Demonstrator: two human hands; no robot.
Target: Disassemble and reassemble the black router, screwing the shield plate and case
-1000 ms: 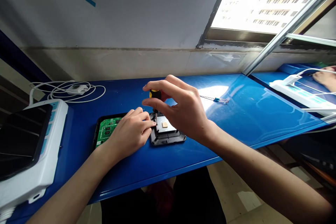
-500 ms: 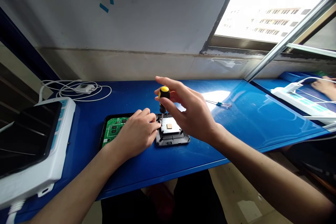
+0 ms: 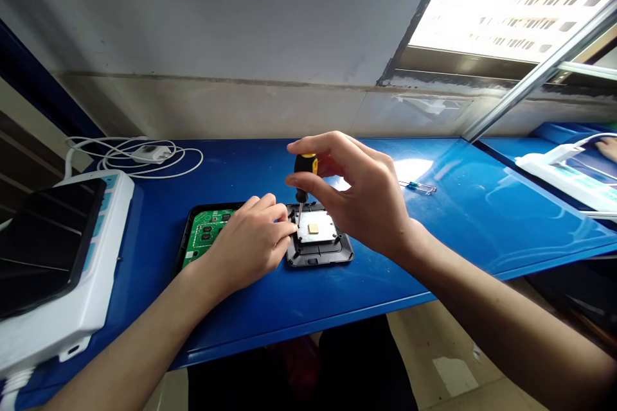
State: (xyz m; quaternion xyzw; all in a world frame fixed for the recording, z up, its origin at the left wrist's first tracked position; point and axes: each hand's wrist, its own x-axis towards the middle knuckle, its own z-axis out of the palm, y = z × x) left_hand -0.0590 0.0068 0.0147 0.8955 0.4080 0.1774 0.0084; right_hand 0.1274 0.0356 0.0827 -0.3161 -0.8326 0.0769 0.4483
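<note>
An opened black device lies on the blue bench, with a green circuit board at its left end and a silver plate with a small gold square at its right. My left hand rests on the device, fingertips pinched at the screwdriver's tip. My right hand grips the yellow-and-black handle of a small screwdriver, held upright with its tip at the plate's left edge.
A white power strip with a dark tablet on it sits at the left. A coiled white cable and charger lie behind. A small blue-handled tool lies to the right. Another person's hand and a white strip are at the far right.
My right hand's fingers have shifted round the screwdriver handle, covering more of its yellow cap. The left hand stays on the device. The view has shifted slightly.
</note>
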